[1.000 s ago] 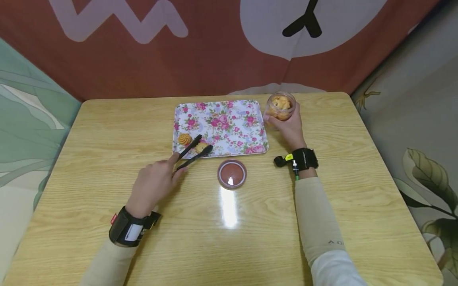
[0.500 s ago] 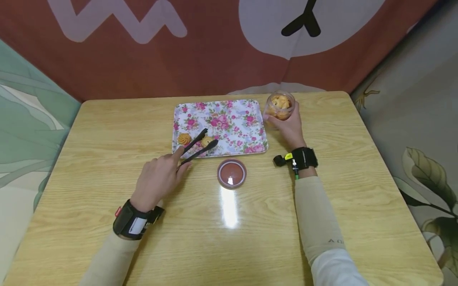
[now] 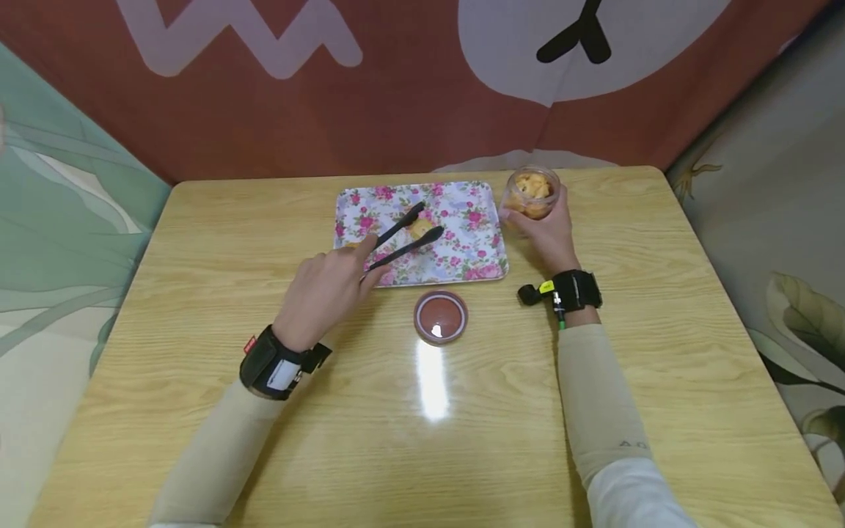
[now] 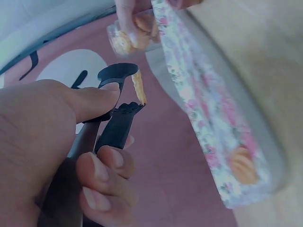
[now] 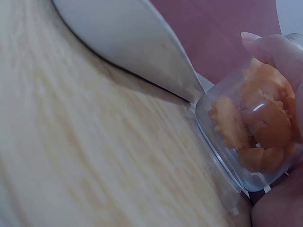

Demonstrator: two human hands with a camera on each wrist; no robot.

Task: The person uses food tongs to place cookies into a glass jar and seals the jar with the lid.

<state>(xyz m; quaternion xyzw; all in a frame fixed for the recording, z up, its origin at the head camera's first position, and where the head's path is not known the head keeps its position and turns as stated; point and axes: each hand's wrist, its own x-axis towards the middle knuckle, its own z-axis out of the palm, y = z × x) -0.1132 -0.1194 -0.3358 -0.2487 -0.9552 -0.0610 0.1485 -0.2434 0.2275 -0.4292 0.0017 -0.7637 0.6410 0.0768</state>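
Observation:
My left hand (image 3: 323, 293) holds black tongs (image 3: 411, 248) above the flowered tray (image 3: 478, 257). Between the tongs' tips is a thin, golden cookie (image 4: 138, 87), seen edge-on and raised off the tray in the left wrist view. Another swirled cookie (image 4: 244, 165) lies on the tray near one end, mostly hidden by my hand in the head view. My right hand (image 3: 553, 236) grips a clear, lidless jar (image 3: 530, 196) beside the tray's right edge. Several cookies (image 5: 270, 120) fill the jar, pressed against its wall in the right wrist view.
A round reddish lid (image 3: 441, 317) lies on the wooden table (image 3: 502, 411) just in front of the tray. A red-brown patterned cloth (image 3: 396, 125) hangs behind the table's back edge.
My left hand has carried the tongs and the cookie right and farther back, from the tray's front left to its middle. My right hand stays on the jar. The head view shifts slightly.

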